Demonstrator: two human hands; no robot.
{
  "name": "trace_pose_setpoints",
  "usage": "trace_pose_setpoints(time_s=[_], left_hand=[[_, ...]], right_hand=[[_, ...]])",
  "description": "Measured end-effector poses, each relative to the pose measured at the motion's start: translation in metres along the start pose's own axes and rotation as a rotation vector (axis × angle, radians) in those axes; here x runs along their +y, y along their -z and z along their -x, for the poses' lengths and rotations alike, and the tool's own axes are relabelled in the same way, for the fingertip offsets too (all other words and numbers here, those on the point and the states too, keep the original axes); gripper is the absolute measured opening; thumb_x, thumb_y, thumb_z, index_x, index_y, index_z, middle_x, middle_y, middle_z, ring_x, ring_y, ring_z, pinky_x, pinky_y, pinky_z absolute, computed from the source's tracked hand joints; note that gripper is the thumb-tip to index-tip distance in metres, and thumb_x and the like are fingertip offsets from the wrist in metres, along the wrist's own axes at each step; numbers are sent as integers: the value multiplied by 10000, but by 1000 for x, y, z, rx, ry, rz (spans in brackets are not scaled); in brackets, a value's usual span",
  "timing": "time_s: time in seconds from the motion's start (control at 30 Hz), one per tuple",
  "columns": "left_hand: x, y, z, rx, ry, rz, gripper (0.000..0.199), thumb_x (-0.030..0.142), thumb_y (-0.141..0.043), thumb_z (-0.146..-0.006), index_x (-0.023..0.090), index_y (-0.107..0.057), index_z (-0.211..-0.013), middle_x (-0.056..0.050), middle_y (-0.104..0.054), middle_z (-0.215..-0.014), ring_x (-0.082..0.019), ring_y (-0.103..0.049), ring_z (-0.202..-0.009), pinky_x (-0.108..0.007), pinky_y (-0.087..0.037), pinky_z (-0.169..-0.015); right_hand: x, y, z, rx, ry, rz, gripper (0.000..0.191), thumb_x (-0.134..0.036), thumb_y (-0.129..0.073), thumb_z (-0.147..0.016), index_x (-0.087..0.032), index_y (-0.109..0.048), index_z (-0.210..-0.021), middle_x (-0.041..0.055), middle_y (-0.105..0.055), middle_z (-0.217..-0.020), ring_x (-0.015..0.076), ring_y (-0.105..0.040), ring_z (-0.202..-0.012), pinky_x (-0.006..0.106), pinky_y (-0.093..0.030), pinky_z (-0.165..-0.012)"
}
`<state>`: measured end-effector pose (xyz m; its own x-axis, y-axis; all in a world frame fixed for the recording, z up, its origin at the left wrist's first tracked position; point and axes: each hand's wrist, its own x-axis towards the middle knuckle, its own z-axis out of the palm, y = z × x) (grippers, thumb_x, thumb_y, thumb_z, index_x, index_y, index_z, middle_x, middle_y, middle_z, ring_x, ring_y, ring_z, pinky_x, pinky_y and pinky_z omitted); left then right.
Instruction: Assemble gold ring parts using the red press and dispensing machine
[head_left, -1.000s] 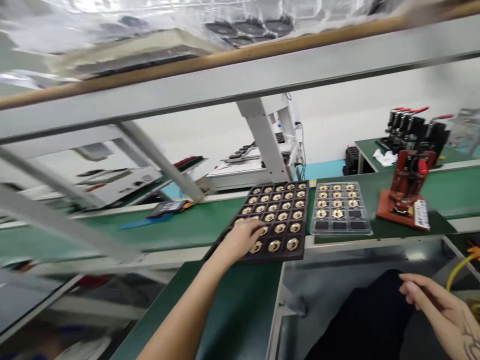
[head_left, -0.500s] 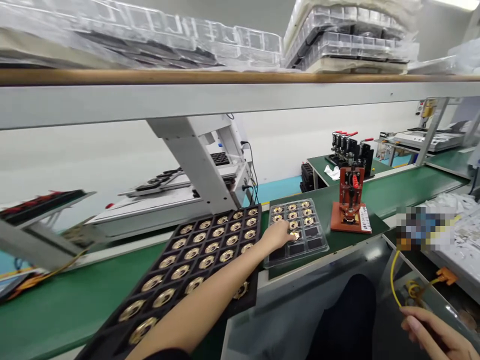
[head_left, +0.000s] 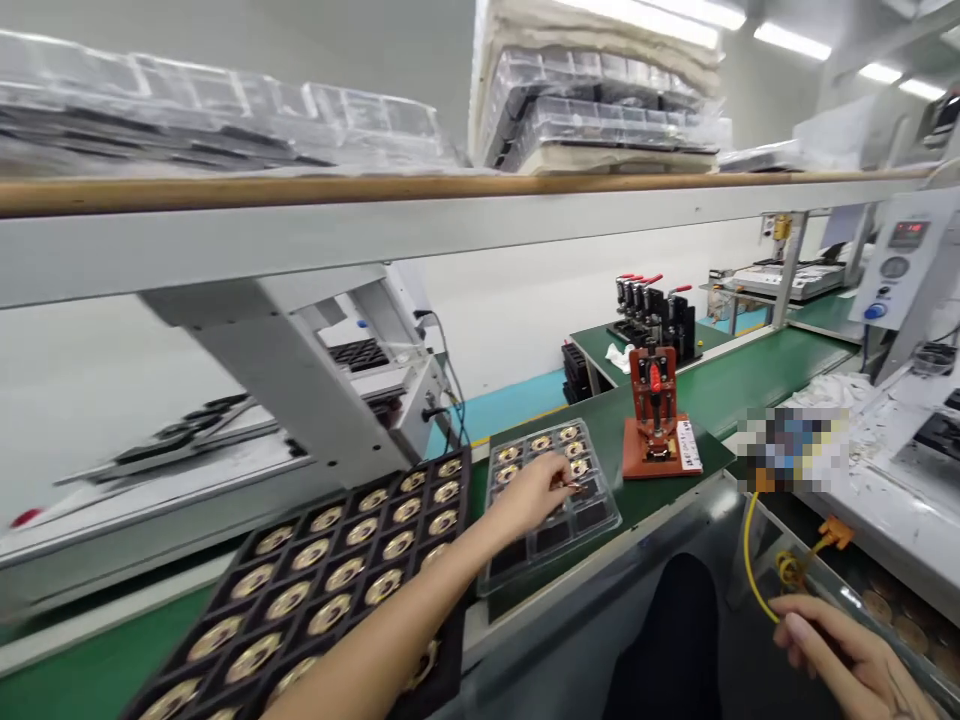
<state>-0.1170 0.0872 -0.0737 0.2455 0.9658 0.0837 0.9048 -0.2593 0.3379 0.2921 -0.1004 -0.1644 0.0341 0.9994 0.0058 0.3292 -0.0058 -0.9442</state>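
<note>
Evidently the work is at the clear tray [head_left: 592, 513], where the left hand [head_left: 529, 495] reaches over the cells, thumb and forefinger pinched nearly closed on a small metal piece [head_left: 576, 488]. Gold rings [head_left: 570, 433] sit in the cells just beyond those fingers, while cells nearer the body hold none. The dark tray [head_left: 454, 640], with many more rings, lies beneath and to the left of the left forearm. The right hand [head_left: 851, 650] is well apart, half curled with thumb near forefinger; whether it grips the yellow cord [head_left: 747, 545] at its fingertips, I cannot tell. Past the left hand, to its right, stands a red clamp fixture [head_left: 637, 455]. I judge the step as seating a piece in its cell; that calls for lowering it flat, clear of the dividers, and opening the pinch gently without nudging neighbouring rings.
</note>
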Motion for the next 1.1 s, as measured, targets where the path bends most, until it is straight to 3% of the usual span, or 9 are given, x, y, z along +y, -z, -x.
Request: trace_pose_setpoints(time_s=[0.1,0.2,0.33,0.43,0.6,0.73,0.8,0.9,1.1], left_hand=[[70,0,-5,96,-456,197,90,179,-582,-963,227,-634,-908,-39,-715,-935,-202,-687,-858,-297,-531,-775],[144,-10,-11,208,-1012,317,170,134,-504,-1045,214,-653,-1031,-89,-739,-1017,-204,-716,-944,-306,-570,-845],[216,-28,-23,310,-1365,320,174,130,-491,-1081,185,-652,-1119,-122,-761,-1028,-227,-727,-969,-341,-601,-872],[250,-39,-35,314,-1454,361,159,151,-492,-1092,172,-649,-1094,-123,-760,-1015,-229,-729,-953,-339,-612,-862],[306,-61,-44,200,-1554,450,176,137,-478,-1085,199,-638,-1047,-90,-735,-979,-209,-710,-877,-318,-604,-806],[366,-70,-57,-21,-1498,555,431,197,-635,-1010,234,-517,-1423,-130,-679,-1280,-239,-707,-1071,-366,-614,-932],[405,-71,-72,-108,-1432,574,560,271,-713,-967,242,-488,-1480,-146,-633,-1379,-261,-686,-1134,-406,-600,-987],[477,-75,-100,-218,-1336,473,304,304,-661,-994,199,-661,-1280,-134,-693,-1255,-274,-679,-1138,-413,-564,-1027],[606,-111,-134,-348,-1273,177,309,370,-756,-904,128,-798,-1092,-166,-773,-1179,-300,-707,-1095,-369,-541,-979]], right_hand=[[-29,-2,-14,53,76,-55,447,-603,-567,-1034,-249,-781,-1203,74,-775,-947,229,-734,-811,306,-620,-751],[-68,1,-28,89,221,-151,504,-507,-701,-978,-225,-661,-1393,95,-738,-1113,220,-706,-885,335,-606,-788],[-101,25,-34,133,274,-120,561,-400,-839,-866,-218,-657,-1365,45,-706,-993,187,-648,-805,309,-580,-716],[-104,47,-24,254,257,-67,356,-390,-806,-890,-208,-722,-1185,16,-679,-886,167,-616,-749,295,-561,-690],[-89,87,1,429,175,12,314,-312,-819,-822,-205,-728,-1103,-19,-643,-781,151,-586,-678,270,-511,-631],[-71,134,31,657,124,135,320,-278,-797,-772,-200,-728,-1074,-20,-644,-744,154,-582,-638,270,-494,-600],[-64,158,50,799,104,175,340,-305,-780,-779,-193,-718,-1094,-15,-647,-748,149,-571,-619,271,-488,-585],[-60,186,78,991,94,255,358,-349,-754,-798,-192,-708,-1116,-14,-635,-743,153,-561,-614,282,-487,-585],[-64,205,120,1141,116,337,336,-393,-762,-814,-212,-721,-1094,-3,-659,-758,168,-583,-629,295,-513,-598]])
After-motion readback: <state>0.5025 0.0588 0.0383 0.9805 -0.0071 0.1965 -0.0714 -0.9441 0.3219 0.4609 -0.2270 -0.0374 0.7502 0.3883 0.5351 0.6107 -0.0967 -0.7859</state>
